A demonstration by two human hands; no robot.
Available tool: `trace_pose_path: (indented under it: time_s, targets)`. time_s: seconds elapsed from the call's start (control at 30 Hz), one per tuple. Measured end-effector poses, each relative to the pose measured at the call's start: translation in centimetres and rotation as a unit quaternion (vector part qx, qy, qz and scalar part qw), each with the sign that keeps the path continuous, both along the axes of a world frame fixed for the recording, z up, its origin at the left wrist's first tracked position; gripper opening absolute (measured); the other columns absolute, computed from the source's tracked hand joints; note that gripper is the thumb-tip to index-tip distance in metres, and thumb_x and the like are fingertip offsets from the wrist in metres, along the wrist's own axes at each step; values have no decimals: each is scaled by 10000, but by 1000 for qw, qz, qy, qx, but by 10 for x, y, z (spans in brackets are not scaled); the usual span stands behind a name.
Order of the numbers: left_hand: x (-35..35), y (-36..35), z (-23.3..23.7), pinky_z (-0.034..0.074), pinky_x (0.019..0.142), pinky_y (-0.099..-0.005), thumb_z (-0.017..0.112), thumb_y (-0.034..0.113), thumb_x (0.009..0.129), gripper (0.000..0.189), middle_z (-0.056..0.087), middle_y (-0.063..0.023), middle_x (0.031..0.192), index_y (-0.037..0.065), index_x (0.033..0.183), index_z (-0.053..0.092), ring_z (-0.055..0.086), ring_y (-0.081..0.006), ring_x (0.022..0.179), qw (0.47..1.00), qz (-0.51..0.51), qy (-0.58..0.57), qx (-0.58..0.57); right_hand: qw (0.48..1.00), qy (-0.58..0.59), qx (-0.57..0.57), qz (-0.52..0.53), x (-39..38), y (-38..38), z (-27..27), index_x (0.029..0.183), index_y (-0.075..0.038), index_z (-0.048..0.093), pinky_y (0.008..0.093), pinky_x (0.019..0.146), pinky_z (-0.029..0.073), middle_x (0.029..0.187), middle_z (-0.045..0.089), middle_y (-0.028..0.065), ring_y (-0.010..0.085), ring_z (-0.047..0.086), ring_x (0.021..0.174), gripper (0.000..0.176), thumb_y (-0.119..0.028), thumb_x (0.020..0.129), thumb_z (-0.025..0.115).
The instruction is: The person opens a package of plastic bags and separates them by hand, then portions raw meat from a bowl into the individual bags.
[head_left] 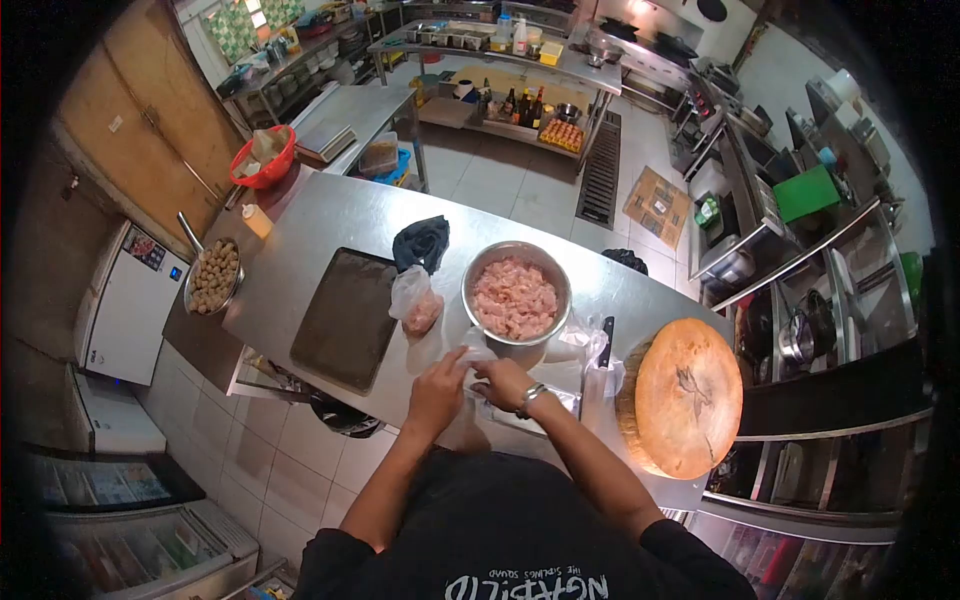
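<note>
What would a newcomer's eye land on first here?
Probably the steel bowl of raw pink meat on the counter, just beyond the left hand and right hand. Then the thick round chopping block at the counter's right end, and the red basin at upper left.

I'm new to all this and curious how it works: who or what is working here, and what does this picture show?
No robot here: a person works with two bare hands, seen by a camera worn on their head, looking forward and down. The left hand and right hand pinch some thin clear plastic. On the metal table lie a dark tray, a bowl of raw, cut-up meat, a black-handled knife and a round wooden block.
</note>
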State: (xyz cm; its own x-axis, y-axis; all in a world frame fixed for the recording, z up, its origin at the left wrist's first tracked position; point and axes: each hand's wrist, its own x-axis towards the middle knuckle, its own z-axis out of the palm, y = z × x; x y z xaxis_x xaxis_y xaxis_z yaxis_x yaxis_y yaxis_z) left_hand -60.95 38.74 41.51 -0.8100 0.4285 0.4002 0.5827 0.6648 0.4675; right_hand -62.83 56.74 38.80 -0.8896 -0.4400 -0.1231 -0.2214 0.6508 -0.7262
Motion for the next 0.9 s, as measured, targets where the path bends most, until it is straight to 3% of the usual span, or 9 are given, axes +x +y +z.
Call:
trace_pose_path:
  time_s: [0.03,0.1,0.17,0.33,0.43,0.6,0.7,0.77,0.9]
  targets:
    - [-6,-7,-11,548,775,-390,610,9,771,257,643,-107,1202,40,1015,685,660,-296,923,999,48,-17,12,1000,-2,1,4,-2,6,10,1083,4,670,432,816,543,990,709,205,372,688,897,349,-187,795,716]
    - [-9,-26,-25,545,799,-386,608,-10,762,304,656,-114,1185,38,1049,698,665,-310,944,994,102,-39,26,960,-132,-247,-28,-8,22,26,1193,-34,638,428,867,538,966,715,166,362,682,913,437,-130,777,732]
    - [-8,-39,-29,535,837,-379,612,8,756,334,656,-121,1198,6,1083,683,655,-319,1001,983,132,-98,85,993,-38,-77,-76,-43,52,32,1310,-52,573,343,855,561,1102,701,135,233,689,985,553,-103,789,752]
    - [-2,-41,-41,497,937,-393,633,95,791,345,642,-146,1194,-3,1122,646,627,-333,1079,956,152,-202,149,969,105,214,-61,-141,100,-34,1485,-180,363,476,1070,416,1500,375,205,393,427,1343,978,-260,645,859]
    - [-3,-38,-48,487,953,-393,693,117,757,405,620,-149,1215,1,1140,630,604,-332,1123,955,164,-197,151,921,11,389,27,-148,74,-38,1523,-308,261,568,1125,294,1569,211,212,482,262,1407,1100,-319,606,868]
    - [-6,-33,-52,461,997,-407,717,95,725,494,568,-159,1280,5,1193,584,557,-352,1192,941,189,-226,163,951,7,296,-87,-159,71,-95,1467,-357,385,561,1094,341,1607,149,174,479,297,1397,978,-331,603,844]
    - [-11,-27,-48,428,1041,-411,673,37,709,534,527,-169,1338,1,1228,557,521,-363,1240,938,198,-229,169,937,-13,348,-40,-163,69,-68,1417,-320,486,494,1022,447,1512,385,173,403,490,1282,905,-315,588,849]
    - [-15,-23,-43,400,1076,-413,619,-16,679,585,489,-188,1384,-16,1257,533,487,-364,1280,942,188,-226,162,939,-54,339,14,-181,84,-78,1300,-74,609,483,907,514,1148,666,207,364,622,1070,757,-255,603,844]
    - [-25,-12,-50,381,1095,-412,586,-38,660,620,460,-208,1413,-35,1277,515,462,-369,1305,947,156,-220,175,971,-88,223,-17,-173,99,-29,1176,-22,680,405,839,554,892,722,143,280,681,898,599,-191,621,827]
